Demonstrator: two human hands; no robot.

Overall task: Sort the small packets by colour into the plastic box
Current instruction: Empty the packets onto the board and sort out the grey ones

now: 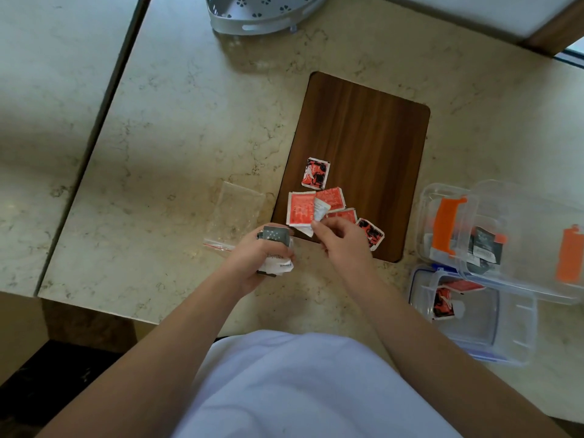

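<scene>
Hands gathering grey and white packets out of the red ones

The left hand (265, 257) is clenched round a bunch of grey and white packets (275, 248), seemingly collecting one colour group before a trip to the boxes; the right hand (339, 237) pinches a white packet (320, 210) just beyond its fingertips, lifting it off the red packets (300, 207) on the wooden board (363, 137). Well right of that hand sit the plastic boxes (474, 330), reds nearer, dark ones farther; their contents blur behind lids. The left palm hides its packet count
</scene>
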